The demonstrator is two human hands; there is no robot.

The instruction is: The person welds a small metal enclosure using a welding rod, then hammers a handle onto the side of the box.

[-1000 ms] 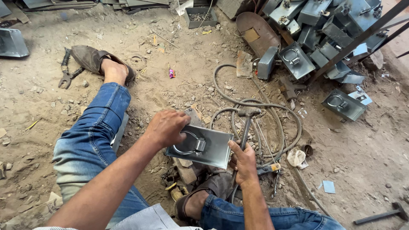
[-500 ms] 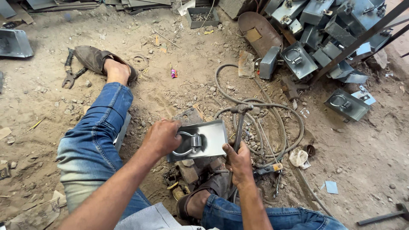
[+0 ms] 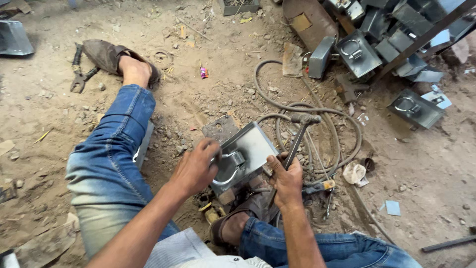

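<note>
Left hand point(image 3: 198, 166) closed over ring handle of grey metal tray point(image 3: 243, 158), pressing it down. Right hand point(image 3: 286, 179) fist-tight around hammer point(image 3: 297, 139) shaft, just beside tray. Hose point(image 3: 317, 109) coiled behind on dirt floor point(image 3: 208, 44).

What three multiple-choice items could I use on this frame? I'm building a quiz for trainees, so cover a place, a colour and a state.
1. Where does the grey hose lie?
A. coiled on the dirt right of the metal tray
B. hung on a wall
C. across the left knee

2. What colour are the trousers?
A. black
B. blue
C. green

3. What is the right hand doing?
A. resting open on the ground
B. holding a cup
C. gripping the hammer handle

Answers: 1 A, its loops lie beside the tray; 2 B, faded blue denim; 3 C, fingers closed round the shaft, while the left hand steadies the tray.
</note>
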